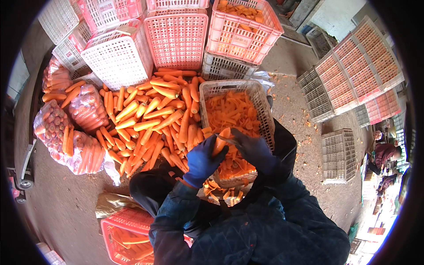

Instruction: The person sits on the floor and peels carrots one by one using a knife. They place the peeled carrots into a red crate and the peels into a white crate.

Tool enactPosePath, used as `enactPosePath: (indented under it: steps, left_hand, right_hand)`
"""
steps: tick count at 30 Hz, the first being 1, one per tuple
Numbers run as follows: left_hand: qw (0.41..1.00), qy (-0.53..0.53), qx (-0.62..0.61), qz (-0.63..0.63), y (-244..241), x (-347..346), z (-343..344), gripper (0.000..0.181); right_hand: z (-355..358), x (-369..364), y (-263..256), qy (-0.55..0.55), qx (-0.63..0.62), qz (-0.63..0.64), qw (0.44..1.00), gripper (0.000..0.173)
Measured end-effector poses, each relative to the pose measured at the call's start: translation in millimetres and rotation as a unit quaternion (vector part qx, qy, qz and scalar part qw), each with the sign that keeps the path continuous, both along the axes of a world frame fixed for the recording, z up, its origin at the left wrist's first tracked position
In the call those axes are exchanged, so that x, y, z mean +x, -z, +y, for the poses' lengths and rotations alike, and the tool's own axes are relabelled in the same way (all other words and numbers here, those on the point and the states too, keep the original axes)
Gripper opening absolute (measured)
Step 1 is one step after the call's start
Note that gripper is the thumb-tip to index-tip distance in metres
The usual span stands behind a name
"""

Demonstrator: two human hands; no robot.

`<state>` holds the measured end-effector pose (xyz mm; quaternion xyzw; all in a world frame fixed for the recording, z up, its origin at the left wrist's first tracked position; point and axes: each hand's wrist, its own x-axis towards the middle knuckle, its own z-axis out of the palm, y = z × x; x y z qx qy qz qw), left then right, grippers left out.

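Observation:
In a blue glove, my left hand [202, 163] grips a thick carrot [222, 140] with its tip pointing up and away from me. My right hand [253, 150], gloved in dark blue, holds a thin dark tool [227, 139] against the carrot's upper side. Whether that tool is a peeler or a knife cannot be told. Below both hands stands a dirty white plastic crate [267, 116] between my legs, heaped with orange peelings [232, 112]. A large pile of whole carrots [149, 122] lies on the floor left of this crate.
Clear plastic bags of carrots [87, 109] lie at the left. Behind the pile stand plastic crates [175, 39], one pink crate [245, 43] holding cut orange chunks. A red crate [129, 215] with carrots sits at lower left. Crate stacks [359, 66] and people [386, 155] are at right.

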<state>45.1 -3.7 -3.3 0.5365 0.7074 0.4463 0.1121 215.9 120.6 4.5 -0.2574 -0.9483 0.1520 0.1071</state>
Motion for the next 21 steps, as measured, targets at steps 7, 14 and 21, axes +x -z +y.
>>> enactPosePath:
  steps: [7,14,21]
  left_hand:
    - [0.984,0.126,0.122,0.035,-4.5,4.3,-9.8,0.043]
    - [0.976,0.111,0.183,-0.051,-5.9,2.2,1.3,0.045]
    - [0.957,0.220,0.182,0.054,-24.7,20.2,16.6,0.051]
  right_hand:
    - [72.6,34.5,81.0,-0.077,0.046,-0.049,0.995,0.035]
    - [26.5,42.7,70.4,0.177,-0.561,0.064,0.806,0.031]
    - [-19.4,9.5,89.3,-0.088,-0.368,0.340,0.861,0.049]
